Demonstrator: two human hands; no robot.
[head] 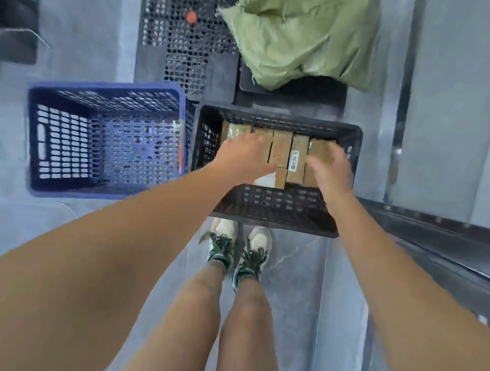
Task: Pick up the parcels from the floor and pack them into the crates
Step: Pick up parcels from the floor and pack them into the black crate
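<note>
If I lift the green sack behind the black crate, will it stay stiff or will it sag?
The green sack would probably sag: its woven cloth lies creased and slumped, with a frayed edge. It looks partly filled, so it may be light for its bulk, though its contents are hidden. The rough weave should give a fair grip. It is unlikely to roll.

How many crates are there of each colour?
Blue crate: 1
Black crate: 1
Total: 2 crates. The black one holds brown parcels, with the left hand and right hand over them; the blue one looks empty of parcels.
</note>
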